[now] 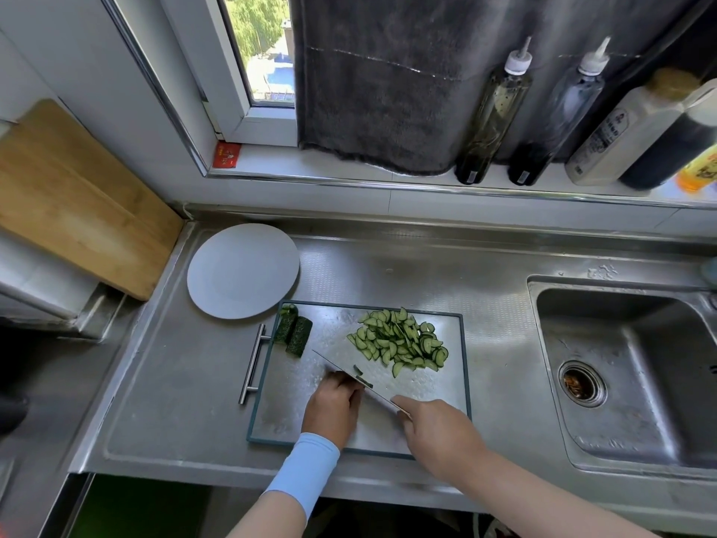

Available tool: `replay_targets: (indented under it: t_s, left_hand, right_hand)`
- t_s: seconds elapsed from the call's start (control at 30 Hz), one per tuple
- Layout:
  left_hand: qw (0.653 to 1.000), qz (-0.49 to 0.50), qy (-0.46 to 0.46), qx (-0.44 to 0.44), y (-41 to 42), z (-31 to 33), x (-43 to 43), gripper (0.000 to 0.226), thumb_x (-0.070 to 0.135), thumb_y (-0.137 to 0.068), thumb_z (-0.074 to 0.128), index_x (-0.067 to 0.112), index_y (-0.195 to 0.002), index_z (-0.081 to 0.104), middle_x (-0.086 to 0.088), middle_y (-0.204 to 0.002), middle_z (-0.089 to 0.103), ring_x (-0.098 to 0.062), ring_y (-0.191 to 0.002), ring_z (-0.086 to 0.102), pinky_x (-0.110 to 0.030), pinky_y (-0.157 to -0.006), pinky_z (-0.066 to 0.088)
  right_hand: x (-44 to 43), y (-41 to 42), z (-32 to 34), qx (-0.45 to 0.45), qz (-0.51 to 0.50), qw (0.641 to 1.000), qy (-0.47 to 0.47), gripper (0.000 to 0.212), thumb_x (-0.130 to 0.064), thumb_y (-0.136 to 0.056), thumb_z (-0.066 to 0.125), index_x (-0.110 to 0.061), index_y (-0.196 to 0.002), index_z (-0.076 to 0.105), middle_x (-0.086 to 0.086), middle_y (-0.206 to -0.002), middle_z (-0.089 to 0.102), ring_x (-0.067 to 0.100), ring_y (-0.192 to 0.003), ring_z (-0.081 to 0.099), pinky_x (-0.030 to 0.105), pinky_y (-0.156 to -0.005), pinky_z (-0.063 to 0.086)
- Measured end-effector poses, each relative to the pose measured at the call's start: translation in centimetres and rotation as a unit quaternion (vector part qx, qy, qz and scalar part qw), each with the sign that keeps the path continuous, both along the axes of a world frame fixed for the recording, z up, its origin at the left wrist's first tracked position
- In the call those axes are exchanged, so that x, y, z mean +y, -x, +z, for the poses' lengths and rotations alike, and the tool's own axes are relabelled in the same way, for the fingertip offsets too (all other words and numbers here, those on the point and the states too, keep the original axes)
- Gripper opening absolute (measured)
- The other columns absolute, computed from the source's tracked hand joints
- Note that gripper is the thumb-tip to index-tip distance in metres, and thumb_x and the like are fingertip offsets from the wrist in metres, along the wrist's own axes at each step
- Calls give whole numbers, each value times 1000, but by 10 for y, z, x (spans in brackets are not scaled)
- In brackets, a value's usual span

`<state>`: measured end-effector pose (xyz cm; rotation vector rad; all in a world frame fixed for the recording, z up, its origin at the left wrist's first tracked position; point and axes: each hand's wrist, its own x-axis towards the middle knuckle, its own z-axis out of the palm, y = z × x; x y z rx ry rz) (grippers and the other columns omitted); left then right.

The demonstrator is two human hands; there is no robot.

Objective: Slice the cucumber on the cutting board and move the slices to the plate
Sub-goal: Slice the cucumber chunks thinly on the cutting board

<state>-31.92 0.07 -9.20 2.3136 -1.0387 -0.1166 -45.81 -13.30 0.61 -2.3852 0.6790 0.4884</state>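
On the cutting board [426,386] the right hand [438,432] grips the knife [337,366] at 5 o'clock, its blade running diagonally toward 10. The left hand [331,405], fingers curled, seems to pin a cucumber piece [364,378] against the blade, though little of it shows. Slices [399,339] lie heaped at 1 o'clock, two uncut chunks [295,333] at 10. The plate [242,269] sits just beside the board's 11 o'clock corner

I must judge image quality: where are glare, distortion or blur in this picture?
Head view: soft glare lies on the steel cutting board with the teal rim; the wide lens bends the metal window sill; the pile of green cucumber slices looks slightly soft.
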Motion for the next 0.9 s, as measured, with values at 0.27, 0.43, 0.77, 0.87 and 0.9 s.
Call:
replay_targets:
  t_s: [0.27, 0.43, 0.77, 0.87, 0.9]
  left_hand:
    - [1000, 5, 27, -2, 1, -6, 0, 19, 4, -63, 85, 14, -75, 73, -1, -82, 66, -16, -78, 58, -25, -60, 52]
    - [999, 1, 41, -22, 3, -4, 3, 21, 3, -61, 85, 12, -76, 74, -2, -82, 67, -15, -79, 55, -24, -60, 52]
    - [1000, 17, 17, -7, 4, 0, 2, 25, 2, -57, 88, 14, -74, 75, -3, -81, 68, -21, -74, 63, -23, -60, 54]
    - [999, 18, 26, -12, 4, 1, 2, 24, 2, -58, 87, 15, -75, 75, -3, -84, 69, -18, -79, 59, -23, -62, 53]
    - [999, 19, 30, -14, 4, 1, 2, 24, 2, -58, 87, 16, -74, 75, -2, -83, 68, -16, -80, 57, -23, -61, 53]
  right_hand:
    - [3, -16, -13, 17, -1, 1000, -15, 36, -18, -99, 37, -31, -125, 58, 3, -90, 67, 27, -81, 59, 33, -67, 46]
    - [7, -28, -19, 21, 8, 1000, -8, 36, -24, -100, 35, -34, -129, 54, 6, -98, 68, 29, -85, 61, 35, -71, 50]
    - [9, -10, -9, -5, 12, 1000, -3, 22, -22, -97, 38, -31, -110, 54, -1, -78, 58, 26, -73, 54, 34, -60, 41]
    - [5, 1, -3, -1, 9, 1000, 5, 22, -22, -98, 37, -30, -110, 54, 1, -81, 61, 25, -72, 51, 34, -58, 37]
    - [3, 4, -1, 2, 7, 1000, 5, 23, -23, -98, 36, -30, -111, 54, 1, -83, 63, 25, -73, 51, 34, -59, 37]
